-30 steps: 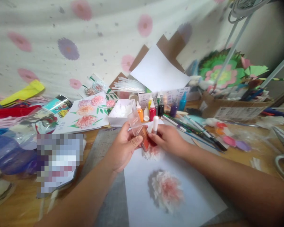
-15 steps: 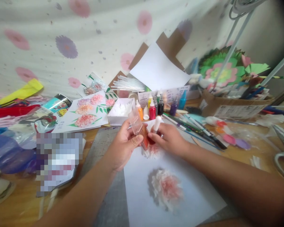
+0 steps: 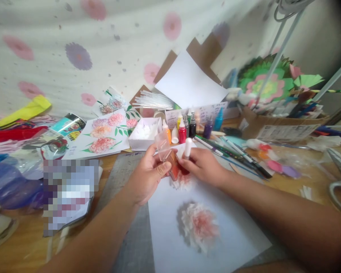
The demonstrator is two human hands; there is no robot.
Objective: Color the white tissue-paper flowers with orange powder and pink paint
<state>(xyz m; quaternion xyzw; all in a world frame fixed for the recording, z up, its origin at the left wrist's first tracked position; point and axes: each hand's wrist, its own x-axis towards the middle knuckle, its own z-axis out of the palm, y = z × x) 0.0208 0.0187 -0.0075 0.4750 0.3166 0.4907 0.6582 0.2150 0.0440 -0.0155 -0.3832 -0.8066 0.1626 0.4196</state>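
Note:
My left hand point(image 3: 150, 176) is closed around a small ink pad case point(image 3: 174, 167) with a reddish-orange pad and a raised clear lid point(image 3: 162, 146). My right hand point(image 3: 203, 165) grips a white-topped dauber point(image 3: 188, 148) beside the case. Dark red shows below the right fingers, and I cannot tell whether the dauber touches the pad. Under both hands lies a pink-and-white ruffled flower point(image 3: 183, 182), partly hidden. A larger ruffled flower point(image 3: 201, 227), white with a pink centre, rests nearer me on a white paper sheet point(image 3: 170, 235).
Small paint bottles point(image 3: 182, 132) stand behind the hands, beside a white box point(image 3: 144, 132). Pens and brushes point(image 3: 241, 159) lie to the right, scissors point(image 3: 339, 182) at the far right. Flower drawings point(image 3: 102, 136) and plastic packets are on the left, above a grey mat point(image 3: 116, 197).
The dauber's white top has shifted very slightly upward in the right hand. Both hands otherwise stay in nearly the same place, and the flowers have not moved.

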